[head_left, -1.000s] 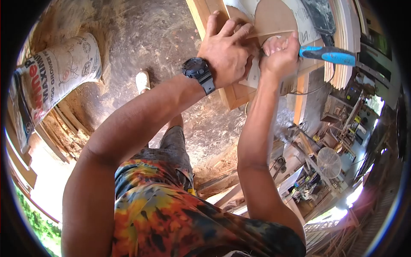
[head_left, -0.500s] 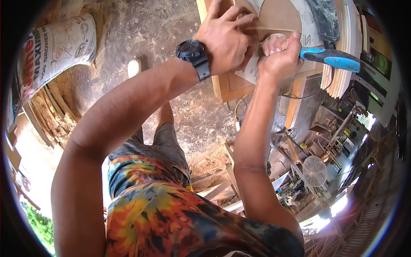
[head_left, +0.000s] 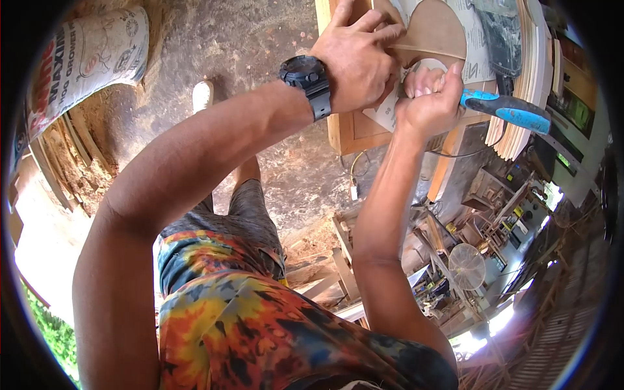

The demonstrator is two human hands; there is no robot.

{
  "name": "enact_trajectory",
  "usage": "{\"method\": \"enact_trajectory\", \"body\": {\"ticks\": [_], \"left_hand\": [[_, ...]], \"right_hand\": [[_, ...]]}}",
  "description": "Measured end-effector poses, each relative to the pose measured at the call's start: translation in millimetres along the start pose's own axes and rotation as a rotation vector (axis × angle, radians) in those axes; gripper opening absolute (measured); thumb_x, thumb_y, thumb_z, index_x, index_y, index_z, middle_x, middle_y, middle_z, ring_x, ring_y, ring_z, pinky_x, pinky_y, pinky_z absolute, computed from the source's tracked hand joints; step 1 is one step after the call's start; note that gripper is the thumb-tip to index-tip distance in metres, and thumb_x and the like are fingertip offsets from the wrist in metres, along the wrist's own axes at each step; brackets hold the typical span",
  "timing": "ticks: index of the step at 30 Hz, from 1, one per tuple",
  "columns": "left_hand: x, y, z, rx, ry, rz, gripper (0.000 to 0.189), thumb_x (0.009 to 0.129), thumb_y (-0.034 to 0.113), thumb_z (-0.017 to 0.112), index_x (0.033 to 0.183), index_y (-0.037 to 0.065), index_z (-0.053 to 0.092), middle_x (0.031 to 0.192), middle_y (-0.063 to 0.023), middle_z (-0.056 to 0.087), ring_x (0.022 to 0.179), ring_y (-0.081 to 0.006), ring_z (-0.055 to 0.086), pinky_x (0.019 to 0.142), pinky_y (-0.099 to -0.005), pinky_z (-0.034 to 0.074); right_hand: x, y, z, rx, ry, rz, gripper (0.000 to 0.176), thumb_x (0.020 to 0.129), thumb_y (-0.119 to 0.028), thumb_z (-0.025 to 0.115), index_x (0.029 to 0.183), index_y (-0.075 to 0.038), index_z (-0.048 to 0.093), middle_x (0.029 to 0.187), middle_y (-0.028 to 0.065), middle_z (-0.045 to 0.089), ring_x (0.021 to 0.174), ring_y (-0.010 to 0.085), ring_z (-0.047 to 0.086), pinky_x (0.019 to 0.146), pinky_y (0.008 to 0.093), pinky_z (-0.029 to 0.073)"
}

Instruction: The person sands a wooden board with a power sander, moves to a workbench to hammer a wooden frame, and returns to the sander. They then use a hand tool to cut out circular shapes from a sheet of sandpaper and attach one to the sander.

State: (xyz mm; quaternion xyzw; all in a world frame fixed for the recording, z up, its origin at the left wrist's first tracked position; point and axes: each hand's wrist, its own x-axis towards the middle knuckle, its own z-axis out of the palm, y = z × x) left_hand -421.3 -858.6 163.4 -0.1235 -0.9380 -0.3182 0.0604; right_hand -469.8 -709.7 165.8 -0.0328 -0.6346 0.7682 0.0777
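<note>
My left hand (head_left: pixel 361 62), with a black watch (head_left: pixel 304 75) on its wrist, bears down on the work surface. Its outer fingers are spread over a brown board; the tips on its inner side are hidden. Close beside it, my right hand (head_left: pixel 432 97) is wrapped in a fist around a tool with a blue-and-black handle (head_left: pixel 510 110). The handle sticks out to the right, and the tool's working end is out of sight. Beneath both hands lies white printed sheet (head_left: pixel 478 45) around a brown rounded panel (head_left: pixel 429 26). A wooden frame edge (head_left: pixel 338 133) borders the work surface.
A dusty dark power tool (head_left: pixel 497 39) sits to the right by a stack of thin boards (head_left: pixel 530 78). A cable (head_left: pixel 458 154) hangs below. At left a printed sack (head_left: pixel 97 62) stands near wood strips and sawdust. A fan (head_left: pixel 467 266) is at lower right.
The view has shifted slightly, so both hands and the bench appear a little farther right. Both hands keep nearly the same pose, and the right still grips the blue-and-black handle.
</note>
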Motion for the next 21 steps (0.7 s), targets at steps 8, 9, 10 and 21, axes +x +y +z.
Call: {"method": "enact_trajectory", "body": {"ticks": [8, 9, 10, 21], "left_hand": [[3, -4, 9, -0.029, 0.076, 0.017, 0.025, 0.083, 0.030, 0.060, 0.096, 0.016, 0.077, 0.142, -0.0131, 0.056, 0.138, -0.0309, 0.041, 0.120, -0.0648, 0.015], [3, -4, 11, -0.023, 0.103, 0.023, 0.025, 0.084, 0.031, 0.060, 0.095, 0.016, 0.077, 0.142, -0.0134, 0.056, 0.138, -0.0308, 0.041, 0.120, -0.0648, 0.015], [1, -4, 14, -0.028, 0.103, 0.021, 0.025, 0.084, 0.031, 0.060, 0.095, 0.016, 0.077, 0.142, -0.0134, 0.056, 0.138, -0.0308, 0.041, 0.120, -0.0648, 0.015], [2, -7, 15, 0.009, 0.046, 0.035, 0.033, 0.087, 0.034, 0.058, 0.107, 0.015, 0.076, 0.149, -0.0128, 0.050, 0.142, -0.0304, 0.036, 0.121, -0.0657, 0.013]], "right_hand": [[-12, -5, -4, -0.014, -0.016, 0.020, 0.044, 0.096, -0.016, 0.059, 0.059, -0.012, 0.035, 0.051, -0.0012, 0.032, 0.040, 0.0107, 0.028, 0.040, 0.0284, 0.021], [-11, -5, -4, -0.017, -0.020, 0.021, 0.044, 0.096, -0.016, 0.059, 0.059, -0.012, 0.035, 0.051, -0.0012, 0.032, 0.040, 0.0107, 0.028, 0.040, 0.0284, 0.021], [-11, -5, -5, -0.032, -0.060, 0.025, 0.044, 0.096, -0.017, 0.059, 0.060, -0.012, 0.035, 0.052, -0.0015, 0.032, 0.040, 0.0109, 0.028, 0.040, 0.0283, 0.021], [0, -9, -22, 0.012, -0.201, 0.157, 0.045, 0.096, -0.024, 0.061, 0.060, -0.013, 0.035, 0.052, -0.0002, 0.032, 0.040, 0.0109, 0.029, 0.037, 0.0268, 0.021]]}}
